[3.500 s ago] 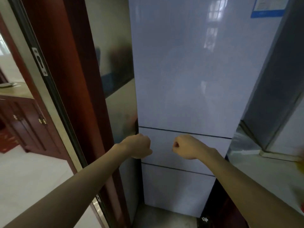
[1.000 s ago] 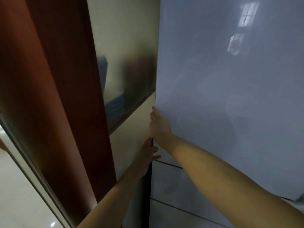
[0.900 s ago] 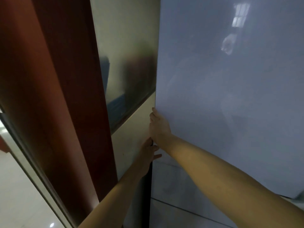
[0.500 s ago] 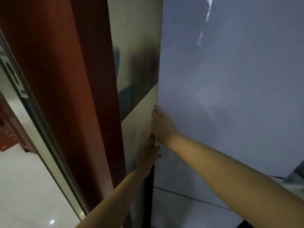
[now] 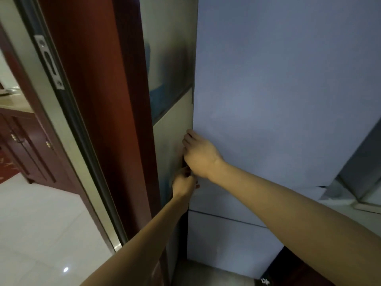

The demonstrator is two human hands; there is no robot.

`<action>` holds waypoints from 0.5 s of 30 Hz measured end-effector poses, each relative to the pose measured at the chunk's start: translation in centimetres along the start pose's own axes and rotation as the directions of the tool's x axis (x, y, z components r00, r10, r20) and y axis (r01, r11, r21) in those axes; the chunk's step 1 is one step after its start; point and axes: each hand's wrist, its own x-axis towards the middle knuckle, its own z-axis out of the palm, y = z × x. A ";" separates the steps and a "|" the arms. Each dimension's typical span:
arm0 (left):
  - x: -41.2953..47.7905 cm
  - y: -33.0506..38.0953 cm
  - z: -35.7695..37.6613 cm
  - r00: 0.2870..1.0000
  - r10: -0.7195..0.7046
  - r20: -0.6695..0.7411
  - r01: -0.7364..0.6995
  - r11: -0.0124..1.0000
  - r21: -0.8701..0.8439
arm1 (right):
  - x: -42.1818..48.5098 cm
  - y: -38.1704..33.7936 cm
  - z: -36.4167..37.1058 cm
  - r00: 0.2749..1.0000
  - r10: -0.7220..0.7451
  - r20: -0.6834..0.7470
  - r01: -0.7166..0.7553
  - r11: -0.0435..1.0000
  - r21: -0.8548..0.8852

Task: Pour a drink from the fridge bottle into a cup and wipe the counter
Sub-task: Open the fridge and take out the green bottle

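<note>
A tall pale blue-white fridge fills the right of the head view; its upper door (image 5: 288,89) has swung a little off the lower drawers (image 5: 231,234). My right hand (image 5: 199,154) grips the door's left edge with fingers curled round it. Just below, my left hand (image 5: 184,182) also hooks its fingers round that same edge near the door's bottom corner. The inside of the fridge is hidden. No bottle, cup or cloth is in view.
A dark red wooden door frame (image 5: 92,120) with a metal strike plate (image 5: 49,62) stands close on the left. A glass-and-cream panel (image 5: 171,96) sits between frame and fridge. White floor tiles (image 5: 41,223) and a red-brown cabinet (image 5: 22,141) lie beyond the doorway.
Both hands went from fists in front of the drawers to the upper door's left edge. Over the last second the door swung out slightly and my view drew back.
</note>
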 end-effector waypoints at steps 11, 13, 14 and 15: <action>-11.3 -2.1 0.2 0.997 -0.072 -0.031 0.070 0.995 -0.073 | -11.1 -2.3 -4.0 0.991 0.008 -0.133 -0.004 1.000 0.028; -13.4 -2.2 0.5 0.994 -0.098 -0.050 0.094 0.993 -0.078 | -13.1 -2.7 -4.5 0.990 0.022 -0.141 -0.017 0.999 0.035; -14.4 -2.3 0.7 0.993 -0.106 -0.052 0.102 0.991 -0.082 | -14.1 -2.9 -4.8 0.989 0.025 -0.145 -0.021 0.999 0.033; -15.4 -2.3 0.8 0.992 -0.115 -0.049 0.110 0.990 -0.087 | -15.0 -3.1 -5.1 0.988 0.030 -0.149 -0.024 0.999 0.037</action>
